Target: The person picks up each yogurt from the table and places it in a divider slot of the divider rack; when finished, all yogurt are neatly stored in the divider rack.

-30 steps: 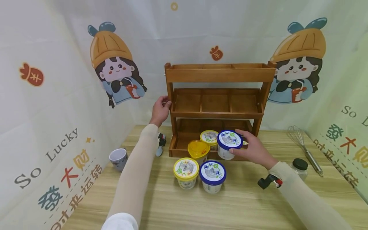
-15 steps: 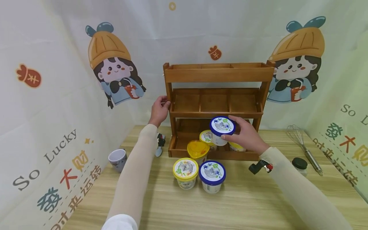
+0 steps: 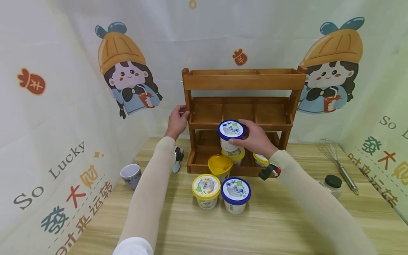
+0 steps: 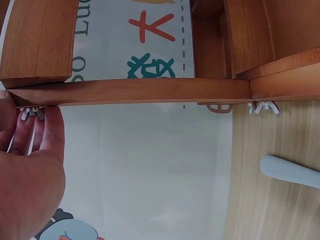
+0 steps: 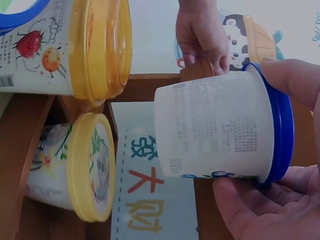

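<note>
My right hand [image 3: 256, 138] holds a white tub with a blue lid [image 3: 231, 130] by its lid rim, thumb and fingers on opposite sides. The tub hangs in front of the wooden rack [image 3: 243, 83], above the lower tier, its printed side facing the right wrist camera. My left hand [image 3: 177, 122] grips the rack's left upright near a wing nut [image 4: 33, 114]. On the lower tier, a yellow-lidded tub [image 3: 234, 154] sits in the middle compartment and another yellow-lidded tub [image 3: 261, 160] in the right one. A tub with an amber lid [image 3: 220, 164] stands just before the rack.
Nearer on the table are a yellow-lidded tub [image 3: 206, 191] and a blue-lidded tub [image 3: 236, 193], side by side. A patterned cup [image 3: 131, 176] stands at left, beyond the left forearm. At right are a black-lidded jar [image 3: 332, 184] and a whisk [image 3: 341, 170]. A pale blue handle [image 4: 290, 171] lies left of the rack.
The right hand has carried the blue-lidded tub up and to the left, from before the right compartment to above the middle-left of the lower tier. The left hand stays on the upright.
</note>
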{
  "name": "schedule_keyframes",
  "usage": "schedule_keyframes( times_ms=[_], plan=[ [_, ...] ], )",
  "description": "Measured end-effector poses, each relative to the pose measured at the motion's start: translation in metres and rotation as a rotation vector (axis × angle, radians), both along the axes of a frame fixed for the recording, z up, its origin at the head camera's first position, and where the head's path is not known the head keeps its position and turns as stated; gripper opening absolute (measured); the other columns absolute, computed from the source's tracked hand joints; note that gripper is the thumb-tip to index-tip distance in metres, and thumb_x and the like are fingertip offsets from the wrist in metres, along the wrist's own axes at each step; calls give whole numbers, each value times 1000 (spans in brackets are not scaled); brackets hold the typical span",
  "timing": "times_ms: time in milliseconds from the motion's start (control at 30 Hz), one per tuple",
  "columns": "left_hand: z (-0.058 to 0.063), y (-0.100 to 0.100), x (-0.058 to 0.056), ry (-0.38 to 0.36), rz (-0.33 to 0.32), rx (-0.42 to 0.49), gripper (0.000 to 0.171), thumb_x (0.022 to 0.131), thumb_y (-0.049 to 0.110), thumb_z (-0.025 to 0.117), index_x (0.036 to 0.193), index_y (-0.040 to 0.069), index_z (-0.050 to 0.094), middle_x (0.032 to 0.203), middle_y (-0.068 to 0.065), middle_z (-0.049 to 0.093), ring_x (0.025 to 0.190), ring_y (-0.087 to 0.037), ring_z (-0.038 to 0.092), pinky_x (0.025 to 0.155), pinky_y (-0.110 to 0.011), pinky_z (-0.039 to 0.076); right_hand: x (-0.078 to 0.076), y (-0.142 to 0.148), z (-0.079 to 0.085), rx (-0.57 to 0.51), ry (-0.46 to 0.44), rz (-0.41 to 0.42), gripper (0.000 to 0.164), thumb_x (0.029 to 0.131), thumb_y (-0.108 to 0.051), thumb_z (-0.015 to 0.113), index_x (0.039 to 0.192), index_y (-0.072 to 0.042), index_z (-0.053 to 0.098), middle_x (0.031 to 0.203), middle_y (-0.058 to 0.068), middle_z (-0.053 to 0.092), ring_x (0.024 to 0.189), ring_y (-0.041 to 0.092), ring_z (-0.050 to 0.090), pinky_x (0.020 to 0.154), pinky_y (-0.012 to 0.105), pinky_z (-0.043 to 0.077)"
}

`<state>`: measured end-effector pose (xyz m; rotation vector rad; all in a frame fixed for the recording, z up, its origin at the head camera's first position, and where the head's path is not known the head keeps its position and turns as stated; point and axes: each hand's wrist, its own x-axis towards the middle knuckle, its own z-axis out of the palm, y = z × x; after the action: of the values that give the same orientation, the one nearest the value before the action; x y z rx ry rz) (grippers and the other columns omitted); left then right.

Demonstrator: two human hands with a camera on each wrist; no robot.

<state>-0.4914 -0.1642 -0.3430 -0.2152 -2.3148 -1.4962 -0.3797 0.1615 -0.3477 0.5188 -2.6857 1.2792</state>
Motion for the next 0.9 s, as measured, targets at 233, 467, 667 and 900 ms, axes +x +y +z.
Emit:
schedule_keyframes(
  times_ms=[233, 467, 667, 900],
  plan=[
    [-4, -2, -3, 22, 6, -24, 39, 112, 20, 55, 148, 6, 54, 142, -17, 60, 134, -33, 59, 113, -47, 51, -8, -25, -2, -26, 40, 37, 97, 86, -44, 87, 164, -15, 37, 163, 15, 44, 145, 39, 49, 118, 61, 46],
    [-3, 0, -3, 23, 0, -16, 39, 112, 20, 55, 148, 6, 54, 142, -17, 61, 135, -34, 59, 112, -48, 52, -10, -48, -4, 22, 75, 56, 95, 85, -45, 88, 161, -15, 41, 158, 13, 49, 144, 37, 50, 119, 60, 45],
    [-5, 0, -1, 11, 8, -34, 39, 112, 21, 54, 148, 6, 54, 142, -16, 61, 134, -32, 59, 111, -47, 53, -10, -59, -11, 67, 90, 60, 93, 83, -45, 89, 158, -16, 44, 153, 12, 51, 141, 36, 51, 119, 59, 45],
    [-3, -1, -1, 0, 20, -29, 39, 112, 21, 53, 149, 7, 53, 143, -16, 60, 135, -32, 59, 112, -46, 52, -17, -70, -18, 87, 49, 80, 94, 84, -46, 88, 159, -15, 42, 162, 11, 45, 145, 36, 49, 120, 59, 44]
  ],
)
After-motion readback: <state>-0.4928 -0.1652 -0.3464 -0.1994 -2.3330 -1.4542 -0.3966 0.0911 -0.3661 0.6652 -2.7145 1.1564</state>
